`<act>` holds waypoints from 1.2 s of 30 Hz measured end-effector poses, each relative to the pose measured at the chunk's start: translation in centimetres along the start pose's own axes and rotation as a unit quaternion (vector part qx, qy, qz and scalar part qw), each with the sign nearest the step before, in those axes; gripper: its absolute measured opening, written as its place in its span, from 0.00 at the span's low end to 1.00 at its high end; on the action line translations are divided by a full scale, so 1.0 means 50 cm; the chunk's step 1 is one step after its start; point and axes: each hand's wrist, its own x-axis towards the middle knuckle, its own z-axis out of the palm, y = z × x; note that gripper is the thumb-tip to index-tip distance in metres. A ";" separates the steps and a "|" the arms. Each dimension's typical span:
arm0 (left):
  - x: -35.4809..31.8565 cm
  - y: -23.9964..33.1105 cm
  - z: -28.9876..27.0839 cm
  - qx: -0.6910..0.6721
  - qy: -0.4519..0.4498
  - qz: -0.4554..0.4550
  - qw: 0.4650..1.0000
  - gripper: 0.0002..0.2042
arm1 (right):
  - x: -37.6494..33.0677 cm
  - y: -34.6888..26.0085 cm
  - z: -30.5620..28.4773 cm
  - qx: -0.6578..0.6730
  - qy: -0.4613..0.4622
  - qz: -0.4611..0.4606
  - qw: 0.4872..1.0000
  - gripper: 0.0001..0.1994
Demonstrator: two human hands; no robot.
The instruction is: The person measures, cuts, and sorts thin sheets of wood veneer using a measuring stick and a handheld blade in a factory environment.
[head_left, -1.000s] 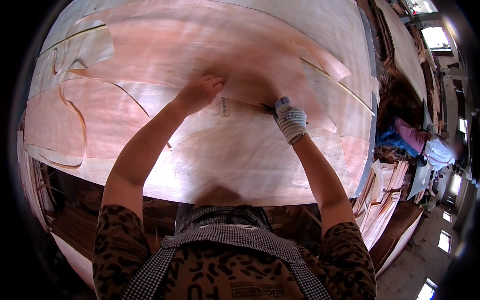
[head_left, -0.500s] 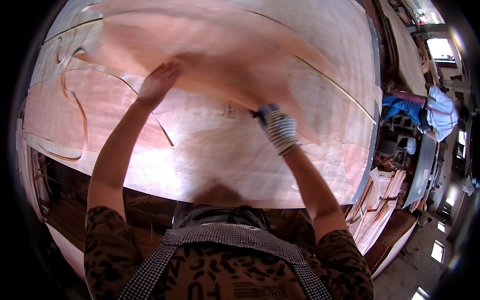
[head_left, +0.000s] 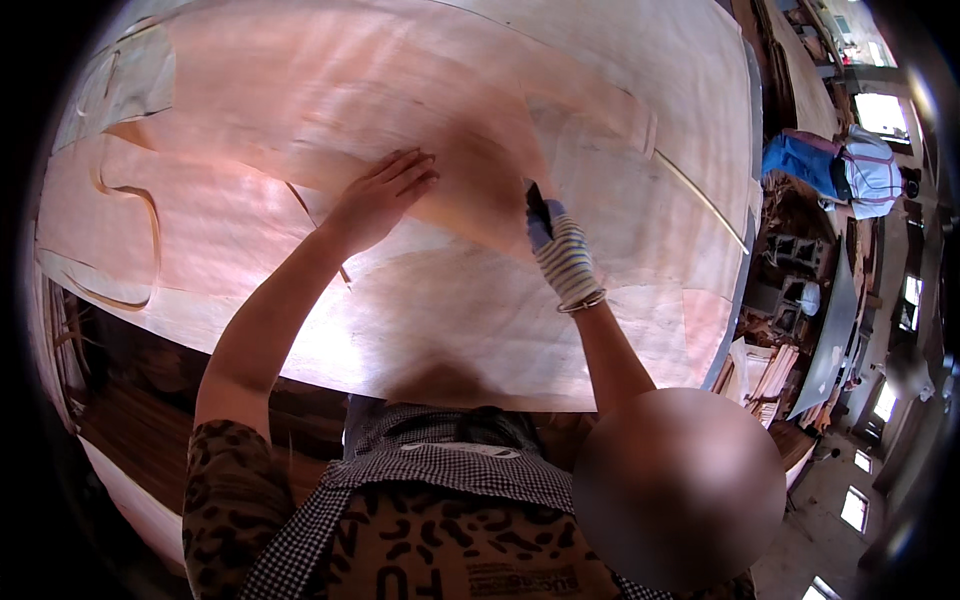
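Note:
A thin pinkish wood veneer sheet (head_left: 330, 85) lies across the pale sheet (head_left: 450, 330) on the stack before me. My left hand (head_left: 385, 200), bare, rests flat on the veneer near its close edge, fingers stretched out. In a striped knit glove, my right hand (head_left: 563, 250) is closed around a dark-handled knife (head_left: 537, 203). The knife points away from me, at the right edge of the veneer; whether its blade touches the wood I cannot tell.
A curled veneer strip (head_left: 153, 235) lies on the left, and a narrow straight strip (head_left: 700, 200) on the right. Offcuts (head_left: 760, 375) are piled beside the stack. A person (head_left: 850, 170) in blue trousers stands bent farther right. A blurred round patch covers my right upper arm.
The veneer sheet, blurred by motion before, now lies flatter. My left hand has slid right along its edge. My right hand has shifted slightly, and the knife now points away from me.

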 end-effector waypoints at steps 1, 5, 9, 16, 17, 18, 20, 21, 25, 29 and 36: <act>-0.007 0.011 -0.016 -0.012 -0.007 -0.020 1.000 0.24 | 0.000 0.008 -0.010 -0.022 -0.018 0.045 0.999 0.10; 0.001 0.038 0.003 -0.088 0.011 -0.079 0.993 0.25 | 0.024 0.006 0.037 -0.038 0.038 -0.195 0.979 0.12; 0.010 -0.014 0.050 -0.034 0.182 -0.233 0.955 0.22 | 0.057 -0.114 0.100 -0.210 -0.131 -0.105 0.963 0.08; 0.035 -0.017 0.056 -0.048 0.191 -0.247 0.949 0.25 | 0.121 -0.190 0.194 -0.216 -0.117 -0.072 0.967 0.16; 0.024 -0.013 0.066 -0.028 0.183 -0.260 0.948 0.26 | 0.069 -0.150 0.201 -0.192 -0.077 -0.102 0.973 0.15; 0.025 -0.013 0.069 -0.004 0.182 -0.268 0.946 0.28 | 0.027 -0.117 0.195 -0.168 -0.028 -0.136 0.976 0.14; 0.039 0.012 0.065 0.013 0.158 -0.294 0.943 0.33 | -0.018 -0.105 0.132 -0.332 -0.202 -0.090 0.917 0.11; 0.045 0.020 0.060 0.011 0.148 -0.296 0.943 0.33 | -0.017 -0.079 0.098 -0.368 -0.216 -0.152 0.892 0.09; 0.050 0.023 0.057 0.013 0.127 -0.300 0.945 0.36 | 0.007 0.083 -0.094 -0.336 -0.236 -0.173 0.895 0.09; 0.042 0.024 0.062 0.005 0.130 -0.315 0.940 0.38 | 0.000 0.107 -0.188 -0.449 -0.273 -0.095 0.846 0.08; 0.048 0.012 0.056 -0.116 0.203 -0.316 0.920 0.45 | 0.199 -0.127 0.057 -0.290 -0.208 -0.287 0.889 0.08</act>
